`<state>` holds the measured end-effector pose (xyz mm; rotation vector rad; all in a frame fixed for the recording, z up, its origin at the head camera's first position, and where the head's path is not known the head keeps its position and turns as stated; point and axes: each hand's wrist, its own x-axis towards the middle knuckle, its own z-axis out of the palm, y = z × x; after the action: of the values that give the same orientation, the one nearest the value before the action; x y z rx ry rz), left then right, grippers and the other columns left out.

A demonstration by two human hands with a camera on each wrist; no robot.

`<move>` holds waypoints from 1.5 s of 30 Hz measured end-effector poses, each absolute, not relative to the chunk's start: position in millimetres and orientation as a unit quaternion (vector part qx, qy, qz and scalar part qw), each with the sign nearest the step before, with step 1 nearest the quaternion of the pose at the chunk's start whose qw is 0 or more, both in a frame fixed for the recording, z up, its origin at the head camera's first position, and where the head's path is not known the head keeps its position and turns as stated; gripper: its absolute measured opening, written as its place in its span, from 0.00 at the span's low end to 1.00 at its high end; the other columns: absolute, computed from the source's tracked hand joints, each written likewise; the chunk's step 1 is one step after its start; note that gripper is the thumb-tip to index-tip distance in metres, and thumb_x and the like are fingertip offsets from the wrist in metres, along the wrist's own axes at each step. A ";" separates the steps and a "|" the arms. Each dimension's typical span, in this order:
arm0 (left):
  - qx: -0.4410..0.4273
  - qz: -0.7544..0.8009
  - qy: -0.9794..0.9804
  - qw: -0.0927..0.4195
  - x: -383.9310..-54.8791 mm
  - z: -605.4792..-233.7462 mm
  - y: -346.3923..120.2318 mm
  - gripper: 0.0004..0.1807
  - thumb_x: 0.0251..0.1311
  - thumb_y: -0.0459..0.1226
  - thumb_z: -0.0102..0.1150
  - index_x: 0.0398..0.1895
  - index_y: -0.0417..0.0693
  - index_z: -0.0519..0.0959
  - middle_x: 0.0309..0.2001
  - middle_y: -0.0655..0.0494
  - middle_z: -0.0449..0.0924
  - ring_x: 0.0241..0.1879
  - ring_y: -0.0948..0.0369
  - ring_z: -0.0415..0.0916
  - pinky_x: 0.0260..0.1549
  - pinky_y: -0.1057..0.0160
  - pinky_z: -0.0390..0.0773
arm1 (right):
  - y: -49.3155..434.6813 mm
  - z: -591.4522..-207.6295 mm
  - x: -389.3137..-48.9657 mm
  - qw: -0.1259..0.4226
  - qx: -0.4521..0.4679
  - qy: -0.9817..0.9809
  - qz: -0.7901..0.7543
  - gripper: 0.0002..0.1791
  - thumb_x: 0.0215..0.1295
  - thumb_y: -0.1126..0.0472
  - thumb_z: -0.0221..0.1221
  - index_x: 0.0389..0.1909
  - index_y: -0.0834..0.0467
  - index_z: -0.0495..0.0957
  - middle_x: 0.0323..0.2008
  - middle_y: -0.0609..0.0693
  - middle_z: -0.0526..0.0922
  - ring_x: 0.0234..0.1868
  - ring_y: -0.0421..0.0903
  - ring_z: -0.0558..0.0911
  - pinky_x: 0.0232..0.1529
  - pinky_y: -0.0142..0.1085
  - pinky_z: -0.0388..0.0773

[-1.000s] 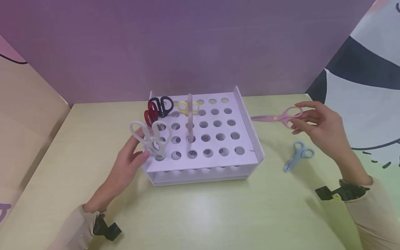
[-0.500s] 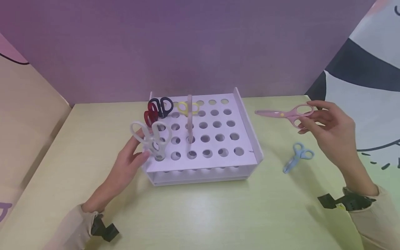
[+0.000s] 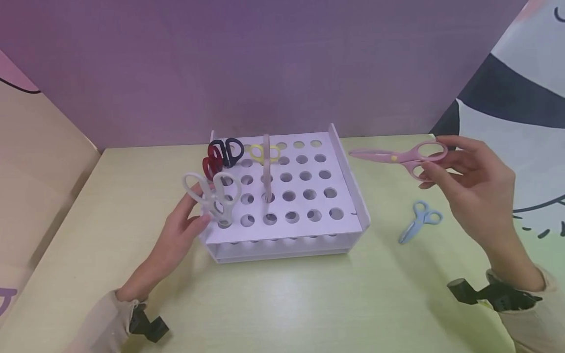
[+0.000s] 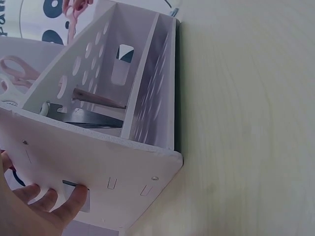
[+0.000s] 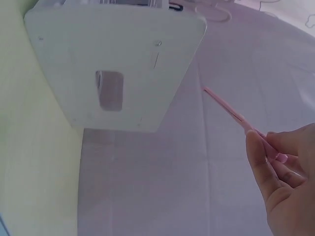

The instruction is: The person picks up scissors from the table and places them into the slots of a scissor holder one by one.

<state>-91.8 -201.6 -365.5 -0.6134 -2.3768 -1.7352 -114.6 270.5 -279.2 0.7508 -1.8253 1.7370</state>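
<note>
A white rack (image 3: 304,223) with rows of round holes stands on the table. My left hand (image 3: 178,228) holds its left side; in the left wrist view, fingertips (image 4: 74,201) press the side panel by a slot. White-handled scissors (image 3: 214,196) stand in the rack beside that hand. Red (image 3: 213,164), black (image 3: 229,152), yellow (image 3: 265,153) and pale pink scissors (image 3: 267,171) stand in other holes. My right hand (image 3: 478,189) pinches pink scissors (image 3: 393,157) by the handle loops, right of the rack and in the air, blades towards it. Blue scissors (image 3: 421,220) lie below on the table.
A purple-grey panel (image 3: 282,68) rises behind the table (image 3: 282,304). The rack's right side wall (image 3: 348,176) stands higher than its holed top. A wall with a printed black-and-white pattern (image 3: 521,147) is at the right.
My right hand first carried the pink scissors right, away from the rack; since then their tips have swung back left towards it. The left hand stays at the rack's side.
</note>
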 end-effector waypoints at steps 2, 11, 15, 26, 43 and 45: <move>-0.204 -0.577 -0.788 0.068 -91.8 -365.7 -201.5 0.34 0.71 0.30 0.49 0.78 0.52 0.56 0.76 0.52 0.56 0.75 0.55 0.53 0.57 0.71 0.74 | 264.4 -275.4 -110.1 0.249 0.284 -0.667 0.643 0.27 0.51 0.89 0.58 0.56 0.82 0.70 0.37 0.61 0.85 0.31 0.47 0.86 0.32 0.31 0.84; -0.199 -0.577 -0.790 0.068 -92.9 -366.1 -201.9 0.33 0.71 0.31 0.50 0.78 0.52 0.57 0.75 0.58 0.58 0.74 0.57 0.55 0.57 0.69 0.75 | 246.3 -263.9 -96.4 0.243 0.306 -0.684 0.616 0.27 0.52 0.85 0.63 0.56 0.82 0.70 0.38 0.59 0.85 0.32 0.45 0.87 0.35 0.29 0.84; -0.204 -0.576 -0.789 0.068 -92.9 -365.7 -201.6 0.33 0.71 0.31 0.49 0.78 0.51 0.56 0.75 0.56 0.58 0.73 0.56 0.55 0.57 0.70 0.75 | 241.9 -261.2 -95.3 0.241 0.312 -0.708 0.586 0.27 0.54 0.80 0.65 0.56 0.80 0.71 0.38 0.58 0.85 0.33 0.43 0.86 0.36 0.27 0.83; -0.199 -0.577 -0.788 0.074 -91.3 -365.9 -200.1 0.33 0.71 0.30 0.49 0.78 0.50 0.56 0.76 0.51 0.56 0.74 0.54 0.53 0.56 0.73 0.73 | 227.2 -250.1 -99.1 0.274 0.351 -0.784 0.433 0.26 0.50 0.84 0.64 0.54 0.74 0.78 0.35 0.54 0.87 0.31 0.37 0.84 0.38 0.23 0.81; -0.197 -0.574 -0.792 0.068 -92.3 -369.4 -202.1 0.34 0.72 0.32 0.49 0.79 0.56 0.55 0.77 0.55 0.55 0.75 0.56 0.52 0.58 0.71 0.73 | 203.3 -240.3 -103.3 0.252 0.423 -0.804 0.334 0.27 0.68 0.45 0.58 0.54 0.64 0.82 0.40 0.51 0.88 0.36 0.34 0.79 0.41 0.19 0.77; -0.197 -0.571 -0.794 0.068 -92.5 -369.1 -202.6 0.34 0.72 0.32 0.49 0.79 0.56 0.55 0.77 0.55 0.55 0.75 0.56 0.53 0.58 0.71 0.73 | 200.9 -240.2 -104.0 0.247 0.433 -0.803 0.326 0.26 0.69 0.46 0.58 0.54 0.64 0.83 0.40 0.50 0.88 0.35 0.34 0.79 0.40 0.19 0.76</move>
<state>-92.5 -202.6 -369.1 -0.5930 -2.3917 -1.7210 -104.0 200.9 -240.2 1.1797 -2.1895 0.8900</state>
